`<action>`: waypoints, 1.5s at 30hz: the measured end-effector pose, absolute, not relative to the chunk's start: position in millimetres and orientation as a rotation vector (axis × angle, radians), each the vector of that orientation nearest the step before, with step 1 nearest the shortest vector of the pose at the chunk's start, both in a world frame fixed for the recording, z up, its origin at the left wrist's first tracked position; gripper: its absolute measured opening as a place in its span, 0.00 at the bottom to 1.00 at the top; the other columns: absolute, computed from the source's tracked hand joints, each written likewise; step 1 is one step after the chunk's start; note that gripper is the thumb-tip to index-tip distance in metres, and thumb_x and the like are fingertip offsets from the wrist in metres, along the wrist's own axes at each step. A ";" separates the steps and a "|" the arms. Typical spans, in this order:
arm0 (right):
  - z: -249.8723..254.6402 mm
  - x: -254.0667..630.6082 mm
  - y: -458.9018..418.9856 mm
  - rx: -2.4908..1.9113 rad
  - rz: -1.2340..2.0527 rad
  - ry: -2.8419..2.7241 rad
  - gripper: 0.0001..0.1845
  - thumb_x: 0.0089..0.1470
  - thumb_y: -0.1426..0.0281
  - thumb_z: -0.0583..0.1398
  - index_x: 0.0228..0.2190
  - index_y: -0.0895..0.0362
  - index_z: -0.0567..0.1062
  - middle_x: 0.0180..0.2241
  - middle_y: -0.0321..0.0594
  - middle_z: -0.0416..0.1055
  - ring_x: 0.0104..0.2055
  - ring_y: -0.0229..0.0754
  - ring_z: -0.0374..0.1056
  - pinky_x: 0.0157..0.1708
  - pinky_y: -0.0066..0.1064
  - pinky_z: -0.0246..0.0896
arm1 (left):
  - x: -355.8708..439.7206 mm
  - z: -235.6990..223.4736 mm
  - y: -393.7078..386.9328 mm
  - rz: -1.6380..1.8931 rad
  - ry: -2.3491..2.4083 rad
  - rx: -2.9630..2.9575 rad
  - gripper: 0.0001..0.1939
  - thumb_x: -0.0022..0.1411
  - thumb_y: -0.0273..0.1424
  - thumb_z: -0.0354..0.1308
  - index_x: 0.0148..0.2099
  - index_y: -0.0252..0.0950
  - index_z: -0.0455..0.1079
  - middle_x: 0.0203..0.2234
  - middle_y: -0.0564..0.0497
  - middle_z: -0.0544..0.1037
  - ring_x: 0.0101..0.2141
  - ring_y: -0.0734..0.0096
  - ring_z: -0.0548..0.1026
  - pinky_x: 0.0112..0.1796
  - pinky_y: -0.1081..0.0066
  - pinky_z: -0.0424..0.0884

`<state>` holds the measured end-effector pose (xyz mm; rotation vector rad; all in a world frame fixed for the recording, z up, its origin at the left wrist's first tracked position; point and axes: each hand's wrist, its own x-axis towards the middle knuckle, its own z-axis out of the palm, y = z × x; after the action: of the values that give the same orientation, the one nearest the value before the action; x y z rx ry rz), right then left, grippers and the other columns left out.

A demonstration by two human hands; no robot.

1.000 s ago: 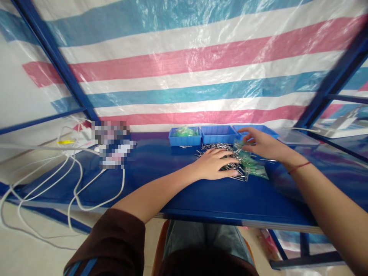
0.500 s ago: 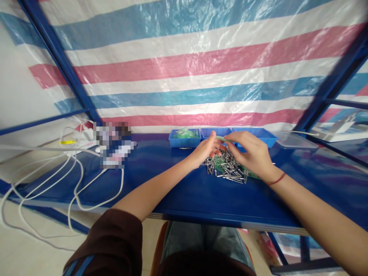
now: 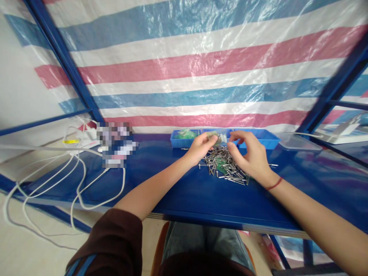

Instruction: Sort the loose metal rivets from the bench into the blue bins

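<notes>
My left hand [image 3: 200, 148] is closed on the left end of a small clear plastic bag [image 3: 222, 138] with a greenish tint. What lies inside the bag is too small to make out. Just right of the bag, my right hand [image 3: 251, 156] has its thumb and forefinger curved and apart, with nothing visible between them. Beneath both hands, a loose heap of blind rivets [image 3: 227, 168] lies on the blue table [image 3: 184, 191]. Some green plastic [image 3: 221, 165] shows among the rivets.
Behind the heap stand blue bins: the left bin [image 3: 178, 143] holds green plastic bags [image 3: 185, 134], and the right bin [image 3: 267, 143] is beside a clear lid [image 3: 300, 142]. White cables [image 3: 79, 180] and a power strip [image 3: 86, 141] occupy the left. Striped sheeting [image 3: 201, 69] hangs behind.
My right hand has come away from the plastic bag and its fingers have parted. My left thumb and fingers have closed over the bag, which is now more visible.
</notes>
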<state>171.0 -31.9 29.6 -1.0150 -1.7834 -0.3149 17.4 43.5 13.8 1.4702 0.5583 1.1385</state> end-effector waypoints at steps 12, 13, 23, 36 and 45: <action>34.6 167.4 -21.4 -0.990 0.945 -1.246 0.10 0.48 0.66 0.60 0.33 0.53 0.65 0.21 0.32 0.66 0.21 0.35 0.62 0.20 0.27 0.56 | 13.1 19.7 32.2 1.260 0.536 2.277 0.10 0.64 0.29 0.51 0.45 0.40 0.71 0.49 0.49 0.73 0.55 0.66 0.65 0.51 0.63 0.65; 34.1 168.8 -20.8 -0.995 0.899 -1.267 0.10 0.47 0.67 0.60 0.33 0.53 0.65 0.21 0.32 0.66 0.22 0.35 0.62 0.21 0.27 0.57 | 14.1 18.8 32.2 1.227 0.548 2.236 0.10 0.65 0.30 0.49 0.45 0.40 0.71 0.49 0.49 0.73 0.55 0.66 0.64 0.50 0.64 0.65; 23.8 176.9 -17.5 -1.016 0.476 -1.741 0.17 0.56 0.61 0.56 0.46 0.52 0.63 0.26 0.34 0.67 0.24 0.37 0.64 0.24 0.31 0.60 | 11.4 18.2 57.7 1.324 0.708 1.998 0.08 0.62 0.30 0.53 0.43 0.35 0.69 0.36 0.49 0.77 0.34 0.73 0.75 0.39 0.71 0.70; 41.9 220.4 -11.4 -1.314 0.079 -2.335 0.14 0.55 0.62 0.53 0.31 0.55 0.76 0.32 0.40 0.76 0.33 0.43 0.71 0.35 0.35 0.63 | -70.3 9.8 115.1 1.018 1.718 2.563 0.17 0.65 0.40 0.48 0.48 0.38 0.72 0.48 0.45 0.74 0.50 0.62 0.70 0.52 0.64 0.63; 34.9 244.8 -9.0 -1.573 0.514 -2.352 0.27 0.37 0.50 0.66 0.39 0.51 0.78 0.43 0.44 0.75 0.44 0.56 0.70 0.42 0.45 0.66 | -66.2 15.0 104.0 0.870 1.604 2.680 0.26 0.67 0.46 0.38 0.48 0.35 0.69 0.46 0.43 0.75 0.50 0.61 0.70 0.51 0.63 0.62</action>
<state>244.8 -9.0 34.9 -1.5729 -2.3524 0.5141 -66.2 104.0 15.0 2.6803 1.6044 0.8702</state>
